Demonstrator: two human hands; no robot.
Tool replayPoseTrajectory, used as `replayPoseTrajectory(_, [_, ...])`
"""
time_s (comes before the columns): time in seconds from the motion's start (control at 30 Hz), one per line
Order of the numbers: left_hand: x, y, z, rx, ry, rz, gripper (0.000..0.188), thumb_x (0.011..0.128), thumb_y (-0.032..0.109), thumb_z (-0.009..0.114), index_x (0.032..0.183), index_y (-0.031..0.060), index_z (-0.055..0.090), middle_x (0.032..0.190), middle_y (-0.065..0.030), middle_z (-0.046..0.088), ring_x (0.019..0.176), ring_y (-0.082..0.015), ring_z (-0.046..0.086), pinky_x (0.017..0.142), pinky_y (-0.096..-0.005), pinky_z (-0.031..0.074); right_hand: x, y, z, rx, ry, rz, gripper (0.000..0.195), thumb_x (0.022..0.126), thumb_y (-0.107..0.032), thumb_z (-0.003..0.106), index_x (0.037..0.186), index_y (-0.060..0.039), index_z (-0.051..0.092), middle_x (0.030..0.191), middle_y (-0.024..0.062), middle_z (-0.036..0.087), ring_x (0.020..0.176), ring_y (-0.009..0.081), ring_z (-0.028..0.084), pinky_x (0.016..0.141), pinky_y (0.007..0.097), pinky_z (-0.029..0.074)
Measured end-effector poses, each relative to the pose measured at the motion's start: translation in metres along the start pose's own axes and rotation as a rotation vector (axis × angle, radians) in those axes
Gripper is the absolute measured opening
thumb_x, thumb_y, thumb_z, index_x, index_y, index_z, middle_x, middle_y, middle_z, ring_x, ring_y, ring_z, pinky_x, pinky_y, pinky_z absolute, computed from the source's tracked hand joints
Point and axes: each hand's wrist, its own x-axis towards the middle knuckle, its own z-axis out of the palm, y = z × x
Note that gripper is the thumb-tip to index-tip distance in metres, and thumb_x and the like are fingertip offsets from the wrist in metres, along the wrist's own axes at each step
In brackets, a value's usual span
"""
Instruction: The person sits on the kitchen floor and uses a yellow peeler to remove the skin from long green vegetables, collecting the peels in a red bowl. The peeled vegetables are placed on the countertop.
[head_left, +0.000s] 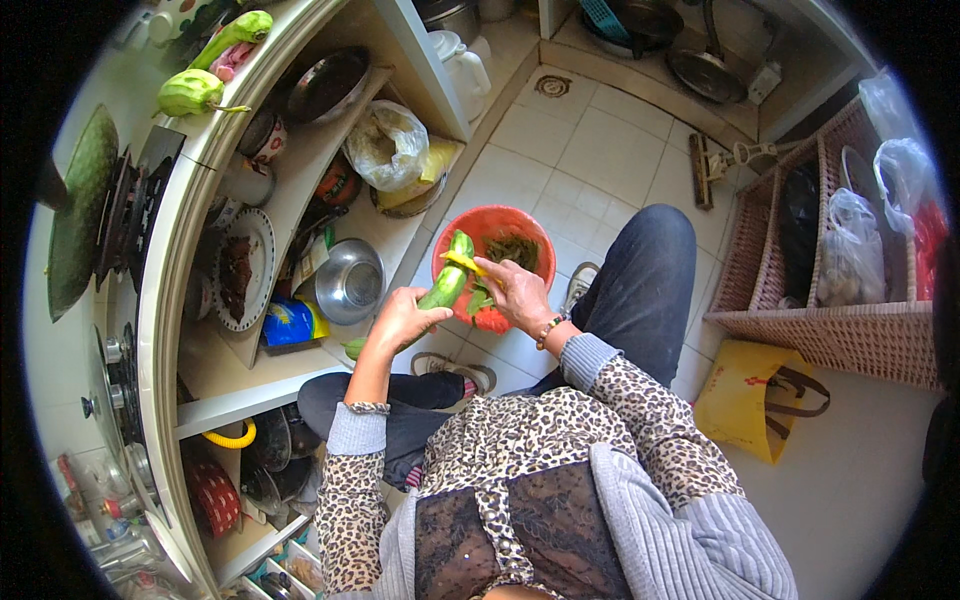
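My left hand (403, 321) is wrapped around the lower part of a long green gourd (448, 286), whose tail end sticks out below my wrist. Pale, skinned patches show along its upper part. In my right hand (519, 298) is a yellow peeler (465, 262), laid across the gourd near its top end. Under both hands stands a red plastic bucket (517, 217) on the tiled floor. Dark green scraps (512, 251) lie inside it, and a leafy green piece (478, 300) is near its front side.
Open shelves on the left hold a steel bowl (350, 280), a rimmed plate (259, 262) and a plastic bag (388, 146). Two light green gourds (238, 34) rest on the counter edge. At right are a wicker rack (825, 341), a yellow bag (739, 401) and a floor brush (701, 171).
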Motion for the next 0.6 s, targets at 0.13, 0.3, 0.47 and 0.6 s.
replayPoseTrajectory(0.13, [-0.003,0.009,-0.002,0.001,-0.005,0.017,0.033,0.079,0.024,0.08,0.096,-0.0034,0.073,0.073,-0.0054,0.068,0.065,-0.0124,0.065,0.064,-0.03,0.053,0.0,-0.009,-0.005,-0.011,-0.024,-0.041,0.037,0.096,-0.023,0.063,0.133,-0.0241,0.066,0.089,0.0107,0.063,0.075,0.0337,0.068,0.065,0.0453,0.055])
replayPoseTrajectory(0.3, [-0.006,0.014,0.001,0.024,-0.033,-0.035,0.032,0.08,0.023,0.08,0.098,-0.0028,0.074,0.073,-0.0055,0.069,0.066,-0.0123,0.065,0.064,-0.0302,0.053,0.006,0.005,-0.002,-0.164,0.033,0.042,0.038,0.095,-0.021,0.063,0.133,-0.0255,0.065,0.089,0.0092,0.063,0.075,0.032,0.068,0.062,0.0456,0.055])
replayPoseTrajectory(0.47, [-0.002,0.007,0.005,-0.015,-0.019,-0.007,0.03,0.08,0.022,0.08,0.097,-0.0029,0.074,0.073,-0.0053,0.069,0.065,-0.0122,0.065,0.064,-0.0305,0.053,0.003,-0.002,0.0,-0.047,0.044,-0.083,0.037,0.094,-0.022,0.064,0.131,-0.0251,0.065,0.087,0.008,0.062,0.072,0.0315,0.067,0.06,0.0453,0.054])
replayPoseTrajectory(0.6, [-0.004,0.014,0.0,0.026,-0.011,-0.004,0.032,0.079,0.023,0.081,0.096,-0.0029,0.075,0.073,-0.0053,0.069,0.065,-0.0124,0.066,0.065,-0.0304,0.053,0.004,0.0,-0.001,-0.046,0.015,-0.135,0.037,0.094,-0.022,0.065,0.131,-0.024,0.065,0.086,0.0079,0.061,0.071,0.0316,0.066,0.06,0.0449,0.053])
